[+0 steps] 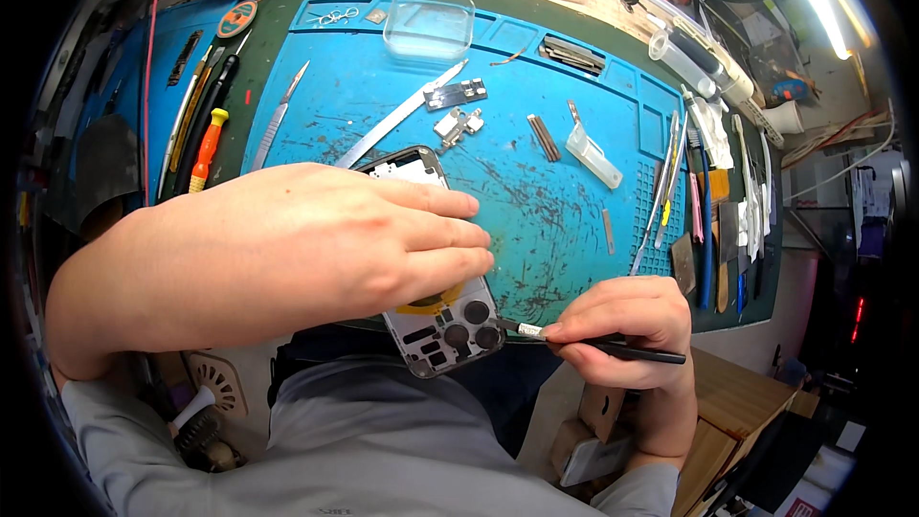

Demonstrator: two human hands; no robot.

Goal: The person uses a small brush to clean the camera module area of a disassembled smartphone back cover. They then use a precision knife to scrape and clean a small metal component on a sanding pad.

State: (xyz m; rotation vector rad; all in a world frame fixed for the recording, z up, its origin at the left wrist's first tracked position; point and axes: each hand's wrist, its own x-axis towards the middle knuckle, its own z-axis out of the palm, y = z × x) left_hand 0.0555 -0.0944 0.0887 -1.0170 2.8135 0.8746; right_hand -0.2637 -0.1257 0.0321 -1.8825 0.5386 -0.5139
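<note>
A phone housing (419, 361) lies tilted at the mat's near edge, its lower end with round camera openings reaching past that edge. My left hand (354, 230) is laid across the middle of the housing, fingers together over its right side and holding it; the thumb is hidden. My right hand (627, 325) pinches a slim black pen-shaped tool (637, 352) with a pale band near its front. The tool's tip meets or nearly meets the housing's right edge beside the camera openings; contact is too small to tell. Small metal phone parts (458, 126) rest beyond the housing.
A blue work mat (536, 239) holds a steel ruler (397, 117), a scalpel (280, 120), a clear plastic box (428, 27) and a small translucent container (593, 157). An orange screwdriver (206, 151) lies left. Tweezers (661, 191) and brushes line the right.
</note>
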